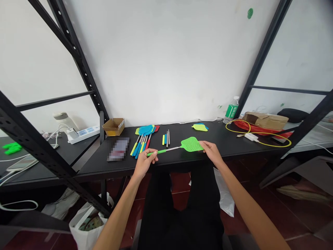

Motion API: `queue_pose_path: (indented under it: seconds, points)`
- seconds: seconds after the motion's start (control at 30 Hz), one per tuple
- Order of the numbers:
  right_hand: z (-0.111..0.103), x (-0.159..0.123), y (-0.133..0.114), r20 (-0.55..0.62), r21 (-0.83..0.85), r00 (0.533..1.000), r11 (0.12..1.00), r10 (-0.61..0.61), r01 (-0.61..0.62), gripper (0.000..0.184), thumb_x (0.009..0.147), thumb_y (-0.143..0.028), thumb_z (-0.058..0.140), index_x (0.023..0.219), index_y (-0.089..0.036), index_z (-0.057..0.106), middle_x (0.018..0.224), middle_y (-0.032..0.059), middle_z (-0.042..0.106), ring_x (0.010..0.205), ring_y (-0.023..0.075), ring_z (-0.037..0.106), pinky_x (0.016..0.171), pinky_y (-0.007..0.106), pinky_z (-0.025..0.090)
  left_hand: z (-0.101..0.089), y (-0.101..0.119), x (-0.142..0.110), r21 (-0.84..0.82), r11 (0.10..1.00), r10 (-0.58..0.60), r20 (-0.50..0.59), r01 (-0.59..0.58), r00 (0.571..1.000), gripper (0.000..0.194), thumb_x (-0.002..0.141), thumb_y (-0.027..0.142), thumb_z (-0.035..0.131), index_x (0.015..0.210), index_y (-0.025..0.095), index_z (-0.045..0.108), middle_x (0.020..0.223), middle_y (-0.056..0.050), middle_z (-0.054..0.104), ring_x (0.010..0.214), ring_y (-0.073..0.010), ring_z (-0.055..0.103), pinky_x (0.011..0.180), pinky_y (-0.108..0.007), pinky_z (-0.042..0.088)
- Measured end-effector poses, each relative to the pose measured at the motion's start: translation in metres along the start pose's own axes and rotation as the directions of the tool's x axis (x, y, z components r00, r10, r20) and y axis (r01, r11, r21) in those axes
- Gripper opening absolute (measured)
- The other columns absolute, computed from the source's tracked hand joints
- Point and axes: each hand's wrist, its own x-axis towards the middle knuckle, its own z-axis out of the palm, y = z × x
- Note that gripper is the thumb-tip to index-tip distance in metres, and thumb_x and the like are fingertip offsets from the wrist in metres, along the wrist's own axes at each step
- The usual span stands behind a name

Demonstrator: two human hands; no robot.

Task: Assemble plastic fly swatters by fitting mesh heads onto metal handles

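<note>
Black desk, cardboard box, yellowish contents, green flyswatter

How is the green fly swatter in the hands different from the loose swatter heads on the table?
The green fly swatter is whole, with a handle and metal shaft; the loose swatter heads show no handles. The swatter is held by the left hand and right hand, while the heads lie on the black table. Both have flat, brightly coloured blades.

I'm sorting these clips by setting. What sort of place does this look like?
Probably a simple workroom for small-scale hand assembly, not a home kitchen or office. A black metal-framed bench holds a batch of fly swatters, a green fly swatter is in hand, and a power strip sits nearby.
</note>
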Motion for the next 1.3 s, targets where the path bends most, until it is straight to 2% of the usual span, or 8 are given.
queue_pose_path:
  seconds: [0.27,0.43,0.6,0.77,0.87,1.0,1.17,1.3]
  points:
    - [-0.002,-0.001,-0.001,-0.018,0.049,1.000,0.999,0.006,-0.005,0.072,0.093,-0.071,0.027,0.102,-0.018,0.075,0.084,0.0087,0.077,0.063,0.0190,0.061,0.066,0.032,0.047,-0.002,0.001,-0.001,-0.059,0.998,-0.030,0.011,0.030,0.999,0.039,0.089,0.053,0.063,0.083,0.015,0.064,0.059,-0.002,0.066,0.048,-0.0104,0.051,0.053,-0.023,0.043]
    - [0.000,-0.003,-0.002,-0.020,-0.037,1.000,0.999,-0.006,0.005,0.055,0.090,-0.069,0.042,0.104,-0.025,0.071,0.089,0.0046,0.078,0.068,0.0199,0.064,0.071,0.033,0.047,0.001,0.007,-0.003,-0.119,0.990,-0.072,0.001,0.071,0.997,0.043,0.090,0.057,0.061,0.080,0.015,0.063,0.049,0.001,0.061,0.041,-0.0092,0.045,0.071,-0.032,0.057]
    - [0.001,-0.004,-0.001,-0.030,-0.151,0.999,0.988,0.028,-0.033,0.047,0.088,-0.066,0.052,0.111,-0.028,0.068,0.087,0.0010,0.077,0.076,0.0232,0.069,0.076,0.034,0.045,0.000,0.005,-0.003,-0.042,0.997,-0.061,-0.023,0.060,0.998,0.049,0.093,0.060,0.054,0.073,0.016,0.065,0.038,0.004,0.052,0.035,-0.0091,0.040,0.068,-0.031,0.057]
    - [-0.002,-0.006,-0.005,0.000,-0.163,1.000,0.987,-0.008,0.007,0.050,0.090,-0.068,0.046,0.099,-0.026,0.073,0.078,0.0017,0.073,0.074,0.0238,0.068,0.071,0.032,0.043,-0.001,0.001,-0.001,0.066,0.997,-0.044,-0.030,0.046,0.999,0.062,0.093,0.063,0.051,0.048,0.021,0.055,0.032,0.001,0.041,0.052,-0.0164,0.061,0.067,-0.027,0.057]
    - [-0.003,-0.008,-0.008,-0.003,-0.162,1.000,0.987,-0.017,0.016,0.054,0.091,-0.069,0.042,0.089,-0.025,0.072,0.068,0.0009,0.068,0.069,0.0230,0.066,0.067,0.030,0.041,0.001,0.003,-0.001,0.081,0.996,-0.031,-0.024,0.032,0.999,0.066,0.093,0.063,0.051,0.041,0.022,0.051,0.032,-0.001,0.039,0.061,-0.0195,0.064,0.063,-0.026,0.056]
    - [-0.003,-0.010,-0.010,-0.026,-0.200,0.999,0.979,-0.044,0.038,0.057,0.093,-0.070,0.039,0.076,-0.023,0.068,0.065,0.0012,0.066,0.067,0.0223,0.061,0.062,0.029,0.037,0.003,0.008,-0.004,0.115,0.993,-0.039,0.003,0.039,0.999,0.068,0.092,0.064,0.051,0.039,0.023,0.048,0.032,-0.001,0.038,0.059,-0.0191,0.062,0.062,-0.026,0.055]
    - [-0.001,-0.009,-0.009,-0.021,-0.213,0.999,0.977,-0.029,0.024,0.049,0.092,-0.065,0.044,0.085,-0.025,0.072,0.076,0.0020,0.074,0.079,0.0256,0.066,0.066,0.030,0.039,0.005,0.010,-0.005,0.121,0.993,-0.002,0.058,-0.005,0.998,0.064,0.093,0.061,0.052,0.043,0.022,0.052,0.037,-0.002,0.043,0.070,-0.0209,0.066,0.066,-0.026,0.055]
    - [0.000,-0.008,-0.009,-0.038,-0.201,0.999,0.980,-0.009,0.001,0.046,0.092,-0.065,0.046,0.098,-0.028,0.074,0.085,0.0018,0.077,0.089,0.0279,0.068,0.072,0.032,0.042,0.004,0.006,-0.003,0.081,0.997,-0.008,0.071,0.003,0.997,0.058,0.094,0.058,0.053,0.052,0.019,0.057,0.041,0.001,0.050,0.047,-0.0119,0.051,0.063,-0.025,0.051]
